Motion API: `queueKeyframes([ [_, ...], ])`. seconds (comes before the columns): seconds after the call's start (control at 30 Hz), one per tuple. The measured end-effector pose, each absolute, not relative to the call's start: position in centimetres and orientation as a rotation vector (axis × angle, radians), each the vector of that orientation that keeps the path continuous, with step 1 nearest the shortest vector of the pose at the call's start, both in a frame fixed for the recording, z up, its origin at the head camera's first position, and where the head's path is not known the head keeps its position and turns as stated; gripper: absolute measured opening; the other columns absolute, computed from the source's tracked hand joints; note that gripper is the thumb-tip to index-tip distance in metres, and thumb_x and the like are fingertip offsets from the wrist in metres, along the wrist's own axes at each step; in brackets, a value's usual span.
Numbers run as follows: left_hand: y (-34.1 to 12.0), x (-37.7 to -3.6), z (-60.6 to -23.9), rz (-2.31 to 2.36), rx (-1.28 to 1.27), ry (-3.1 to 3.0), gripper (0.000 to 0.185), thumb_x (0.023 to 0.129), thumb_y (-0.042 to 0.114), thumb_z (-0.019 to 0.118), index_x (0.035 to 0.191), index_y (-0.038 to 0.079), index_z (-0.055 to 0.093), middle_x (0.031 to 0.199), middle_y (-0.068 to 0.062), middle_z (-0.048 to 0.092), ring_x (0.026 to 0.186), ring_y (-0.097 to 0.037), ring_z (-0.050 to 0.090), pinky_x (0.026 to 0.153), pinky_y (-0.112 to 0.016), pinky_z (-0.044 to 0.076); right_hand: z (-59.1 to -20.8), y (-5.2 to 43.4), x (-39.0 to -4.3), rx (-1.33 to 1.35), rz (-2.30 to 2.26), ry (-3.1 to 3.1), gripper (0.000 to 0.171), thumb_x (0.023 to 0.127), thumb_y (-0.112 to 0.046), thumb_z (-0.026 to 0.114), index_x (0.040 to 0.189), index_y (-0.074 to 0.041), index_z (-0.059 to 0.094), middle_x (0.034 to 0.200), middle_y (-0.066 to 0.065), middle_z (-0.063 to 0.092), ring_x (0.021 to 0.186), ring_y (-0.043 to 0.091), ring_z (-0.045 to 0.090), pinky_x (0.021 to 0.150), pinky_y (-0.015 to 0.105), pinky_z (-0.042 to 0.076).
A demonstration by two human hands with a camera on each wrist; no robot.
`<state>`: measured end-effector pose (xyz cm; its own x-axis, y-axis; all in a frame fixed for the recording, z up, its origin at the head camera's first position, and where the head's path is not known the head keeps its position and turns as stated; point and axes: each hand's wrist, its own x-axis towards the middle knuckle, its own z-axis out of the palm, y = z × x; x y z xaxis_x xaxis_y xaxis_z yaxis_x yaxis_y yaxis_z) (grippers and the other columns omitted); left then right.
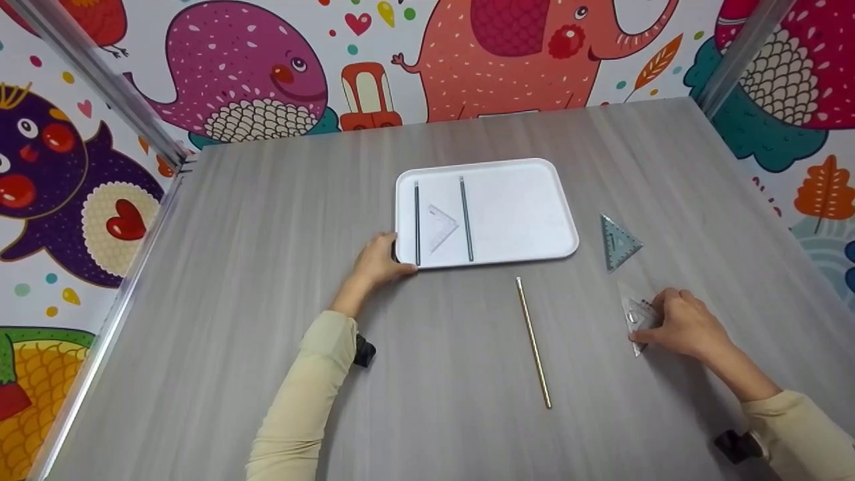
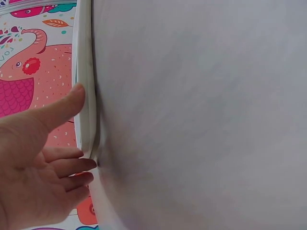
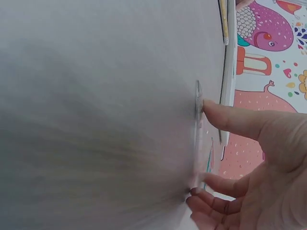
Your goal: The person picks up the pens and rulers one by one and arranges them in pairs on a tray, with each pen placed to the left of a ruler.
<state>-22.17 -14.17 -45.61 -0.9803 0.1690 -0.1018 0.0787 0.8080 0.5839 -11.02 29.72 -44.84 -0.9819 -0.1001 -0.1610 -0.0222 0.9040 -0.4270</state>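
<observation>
My left hand holds the front-left corner of a white tray, thumb along its front edge and fingers at its left side. In the left wrist view the thumb touches the tray's edge. On the right, my right hand pinches a clear set square between thumb and fingers, at the tabletop. The right wrist view shows this set square nearly edge-on. Beyond that hand lies a teal set square. A gold pencil lies between the hands.
Inside the tray's left half are two dark pencils, roughly parallel, with another clear set square between them. The grey wood-grain table meets walls with cartoon animals at the back and sides. Metal posts stand at the back corners.
</observation>
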Motion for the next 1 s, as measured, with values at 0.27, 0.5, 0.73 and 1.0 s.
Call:
queueKeyframes([
  [0.27,-14.2,-22.2,-45.6,0.895,0.219,2.861,0.061,0.070,0.020,0.078,0.120,-0.004,0.053,0.118,-0.021,0.055,0.110,-0.032,0.051,0.095,-0.041,0.038,-45.3,30.4,-11.4,-0.053,-1.003,2.706,0.045,0.070,-0.011,0.073,0.100,0.010,0.047,0.079,0.012,0.053,0.064,0.016,0.048,0.051,0.026,0.041],
  [0.5,-14.2,-22.1,-45.5,0.893,0.225,2.865,0.064,0.070,0.020,0.078,0.122,-0.006,0.052,0.120,-0.023,0.054,0.112,-0.033,0.050,0.096,-0.041,0.037,-45.2,30.6,-11.6,-0.020,-1.251,2.453,0.029,0.082,-0.001,0.055,0.105,0.015,0.047,0.079,0.007,0.050,0.065,0.011,0.051,0.052,0.024,0.048],
  [0.73,-14.2,-22.1,-45.5,0.903,0.220,2.861,0.061,0.069,0.020,0.078,0.120,-0.004,0.053,0.118,-0.022,0.055,0.109,-0.033,0.051,0.095,-0.042,0.038,-45.1,30.9,-11.7,-0.013,-1.387,2.266,0.033,0.085,-0.002,0.049,0.109,0.019,0.043,0.079,0.003,0.052,0.068,0.009,0.053,0.059,0.025,0.052],
  [1.0,-14.2,-22.1,-45.4,0.879,0.202,2.863,0.064,0.069,0.021,0.078,0.122,-0.005,0.052,0.120,-0.023,0.053,0.110,-0.034,0.050,0.096,-0.042,0.038,-45.2,31.1,-12.1,0.030,-1.460,2.172,0.031,0.085,-0.003,0.048,0.109,0.016,0.045,0.081,0.003,0.052,0.071,0.011,0.053,0.063,0.026,0.053],
])
